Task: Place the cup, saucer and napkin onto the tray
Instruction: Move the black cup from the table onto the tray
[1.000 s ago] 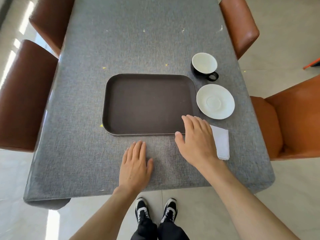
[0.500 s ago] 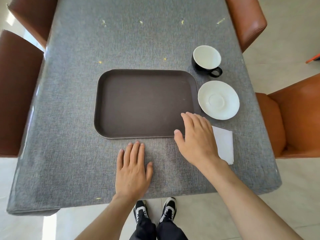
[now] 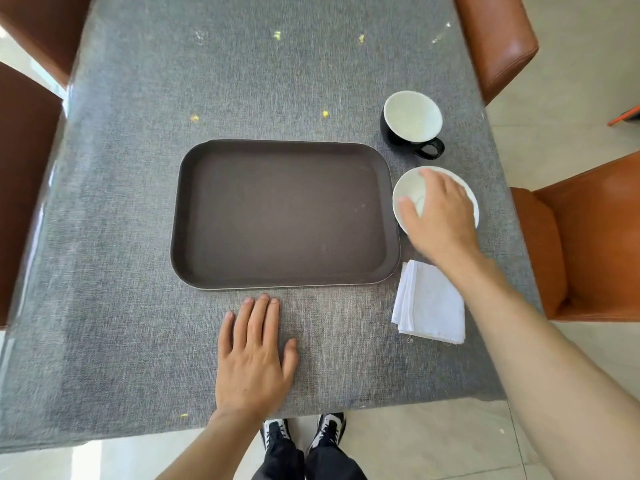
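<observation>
Right of tray [image 3: 284, 216] | right hand [image 3: 440, 216] spread over saucer [image 3: 407, 188], grip unclear | left hand [image 3: 254, 355] flat, empty

Left hand [image 3: 254, 355] flat, right hand [image 3: 437, 216] spread, reaching forward

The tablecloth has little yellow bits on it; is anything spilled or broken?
Nothing spilled or broken. A few yellow specks dot the grey tablecloth beyond the tray; what they are is unclear. The cup stands upright.

The tray [image 3: 284, 216] lies bare across its whole floor. At its 3 o'clock edge the saucer [image 3: 408, 192] sits just beside, cup [image 3: 412, 121] at 1 o'clock, napkin [image 3: 429, 303] at 5 o'clock.
</observation>
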